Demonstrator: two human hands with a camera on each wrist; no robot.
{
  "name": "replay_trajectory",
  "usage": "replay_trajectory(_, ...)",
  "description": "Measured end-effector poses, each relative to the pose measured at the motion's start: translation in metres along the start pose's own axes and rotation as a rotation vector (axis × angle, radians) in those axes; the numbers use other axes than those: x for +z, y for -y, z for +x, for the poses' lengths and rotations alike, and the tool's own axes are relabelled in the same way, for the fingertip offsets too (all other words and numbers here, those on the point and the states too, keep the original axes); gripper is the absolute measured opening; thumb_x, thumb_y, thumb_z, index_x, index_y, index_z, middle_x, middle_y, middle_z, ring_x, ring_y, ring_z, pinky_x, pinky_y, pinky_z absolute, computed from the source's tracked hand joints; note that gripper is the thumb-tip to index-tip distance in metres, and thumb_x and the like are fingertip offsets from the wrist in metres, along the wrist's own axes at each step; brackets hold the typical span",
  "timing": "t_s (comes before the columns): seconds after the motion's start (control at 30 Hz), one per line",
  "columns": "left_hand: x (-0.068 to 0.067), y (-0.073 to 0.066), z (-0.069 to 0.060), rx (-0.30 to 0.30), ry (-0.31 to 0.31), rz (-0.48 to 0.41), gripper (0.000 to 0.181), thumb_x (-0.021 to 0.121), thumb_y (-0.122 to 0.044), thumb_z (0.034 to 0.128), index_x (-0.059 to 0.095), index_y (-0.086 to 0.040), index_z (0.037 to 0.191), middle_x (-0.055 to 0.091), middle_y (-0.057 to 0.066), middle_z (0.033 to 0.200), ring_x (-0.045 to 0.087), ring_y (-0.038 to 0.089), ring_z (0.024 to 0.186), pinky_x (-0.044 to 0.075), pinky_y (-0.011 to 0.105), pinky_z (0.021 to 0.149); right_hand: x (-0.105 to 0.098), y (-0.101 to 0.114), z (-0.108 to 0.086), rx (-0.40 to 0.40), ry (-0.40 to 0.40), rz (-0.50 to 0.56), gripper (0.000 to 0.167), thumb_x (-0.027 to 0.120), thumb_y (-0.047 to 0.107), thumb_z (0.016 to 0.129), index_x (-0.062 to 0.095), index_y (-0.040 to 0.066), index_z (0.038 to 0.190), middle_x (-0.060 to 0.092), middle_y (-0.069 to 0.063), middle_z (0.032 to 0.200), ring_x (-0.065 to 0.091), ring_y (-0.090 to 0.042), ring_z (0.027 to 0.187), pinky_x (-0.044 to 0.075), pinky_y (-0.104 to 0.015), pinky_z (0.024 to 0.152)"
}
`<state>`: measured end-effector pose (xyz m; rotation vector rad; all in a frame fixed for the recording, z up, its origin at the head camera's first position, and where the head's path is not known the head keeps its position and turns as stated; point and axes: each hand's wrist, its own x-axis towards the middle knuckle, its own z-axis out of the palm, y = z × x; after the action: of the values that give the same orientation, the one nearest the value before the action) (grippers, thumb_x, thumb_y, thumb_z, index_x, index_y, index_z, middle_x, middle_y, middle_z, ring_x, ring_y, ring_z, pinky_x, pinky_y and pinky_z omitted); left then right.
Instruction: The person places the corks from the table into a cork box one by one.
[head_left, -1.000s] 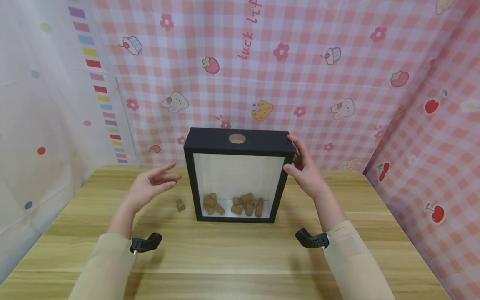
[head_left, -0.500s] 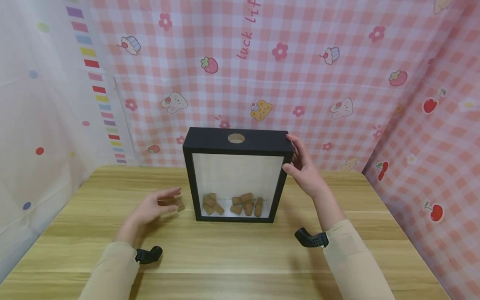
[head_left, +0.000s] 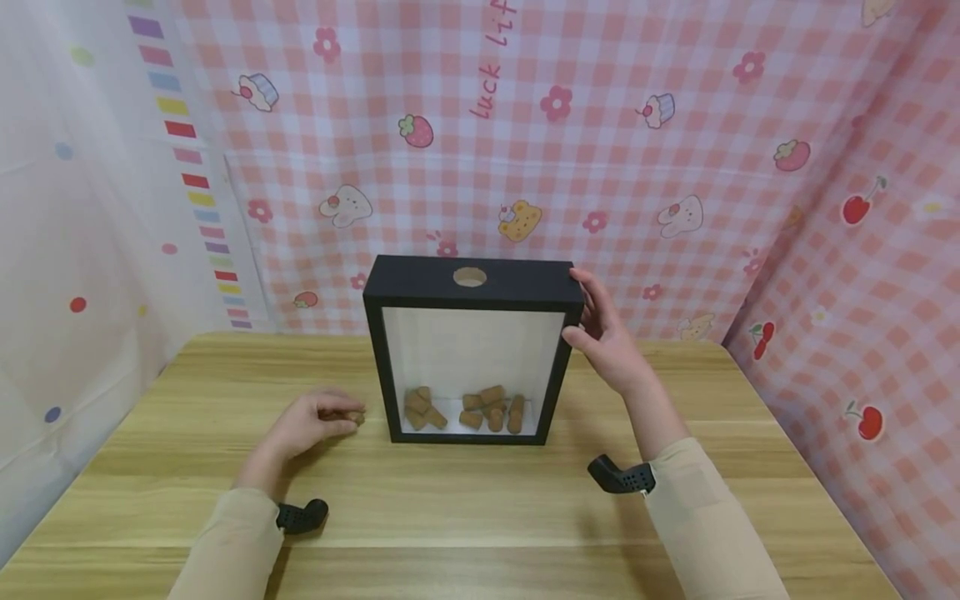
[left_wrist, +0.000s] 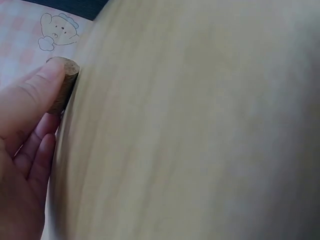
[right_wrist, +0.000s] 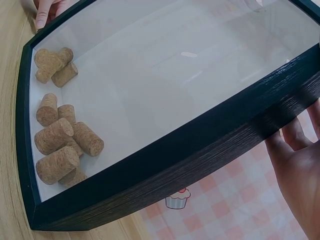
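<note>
A black shadow box (head_left: 420, 287) with a clear front stands upright on the table, a round hole (head_left: 470, 277) in its top. Several wine corks (head_left: 426, 410) lie in two heaps on its floor, and they show larger in the right wrist view. On the table left of the box, my left hand (head_left: 309, 423) pinches a single cork (left_wrist: 71, 80) between thumb and fingers. My right hand (head_left: 613, 348) grips the box's upper right side, thumb on the front edge and fingers along the side. Part of the left hand's cork is hidden behind the fingers.
The wood-grain table (head_left: 480, 508) extends in front of the box and to both sides. Behind it hangs a pink checked cloth (head_left: 465, 167), with a white dotted cloth (head_left: 90, 250) at the left. Each wrist carries a black camera mount (head_left: 303, 517).
My left hand has come down and forward to the loose cork, and its fingers have closed on it. The right hand keeps its hold on the box, which stays in place.
</note>
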<state>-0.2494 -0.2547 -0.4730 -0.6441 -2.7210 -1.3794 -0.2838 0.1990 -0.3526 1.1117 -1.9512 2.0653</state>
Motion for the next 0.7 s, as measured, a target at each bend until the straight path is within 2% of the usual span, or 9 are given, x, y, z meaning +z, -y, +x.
replay_trajectory(0.33,0.003,0.005,-0.003,-0.051,-0.046,0.044,0.022,0.083,-0.012,0.0799,0.079,-0.007,0.101,0.071,0.008,0.105,0.062,0.019,0.097,0.051,0.028,0.083,0.0,-0.001,0.0,-0.005,0.002,0.025,0.066,0.072,0.027,0.093,0.036,0.03,0.149,0.036,-0.001,0.152,0.043,-0.018,0.129,0.044,-0.025,0.097)
replay_trajectory(0.47,0.003,0.008,-0.005,-0.02,-0.067,0.044,0.022,0.084,-0.01,0.0789,0.079,-0.006,0.1,0.07,0.008,0.102,0.062,0.017,0.092,0.051,0.026,0.08,0.0,-0.001,0.0,-0.014,0.007,0.027,0.067,0.072,0.028,0.093,0.035,0.029,0.149,0.037,-0.001,0.151,0.043,-0.018,0.129,0.045,-0.025,0.097)
replay_trajectory(0.6,0.003,0.009,-0.008,-0.004,-0.094,0.003,0.023,0.084,-0.008,0.0791,0.078,-0.004,0.101,0.07,0.01,0.103,0.061,0.014,0.093,0.05,0.023,0.081,0.0,-0.001,0.0,-0.016,0.014,0.022,0.067,0.071,0.027,0.093,0.035,0.03,0.149,0.037,-0.002,0.151,0.042,-0.019,0.13,0.044,-0.026,0.098)
replay_trajectory(0.7,0.003,0.009,-0.011,-0.04,-0.112,-0.086,0.026,0.083,-0.007,0.0806,0.076,0.0,0.104,0.068,0.014,0.106,0.062,0.01,0.092,0.051,0.021,0.079,0.0,-0.001,0.0,-0.015,0.014,0.02,0.067,0.071,0.027,0.094,0.035,0.03,0.15,0.036,-0.002,0.152,0.042,-0.019,0.13,0.044,-0.026,0.098)
